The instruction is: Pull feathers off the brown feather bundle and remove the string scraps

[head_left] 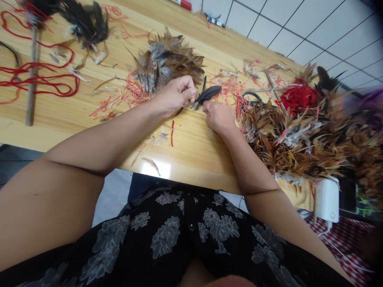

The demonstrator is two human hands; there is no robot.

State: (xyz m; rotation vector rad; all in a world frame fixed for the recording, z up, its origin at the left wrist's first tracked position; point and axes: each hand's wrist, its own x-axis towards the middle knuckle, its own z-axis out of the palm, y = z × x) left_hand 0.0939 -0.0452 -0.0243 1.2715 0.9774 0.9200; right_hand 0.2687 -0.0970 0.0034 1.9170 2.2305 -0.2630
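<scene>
A small black feather [211, 93] lies between my two hands over the table, its tip toward the upper right and its pale base toward the lower left. My right hand [220, 115] is closed, with its fingertips at the feather's lower edge near the base. Just left of the feather, my left hand [177, 95] is pinched shut; whatever is in that pinch is too small to make out. Behind my left hand sits a bundle of brown and grey feathers [173, 59]. A short piece of red string [172, 133] lies nearer the table's front edge.
Brown feathers [290, 139] are heaped at the right, with a red string bundle [299, 97] behind them. A stick [30, 79] with black feathers and looped red cord [68, 77] occupies the left. A white plugged-in device [327, 199] is at the front right.
</scene>
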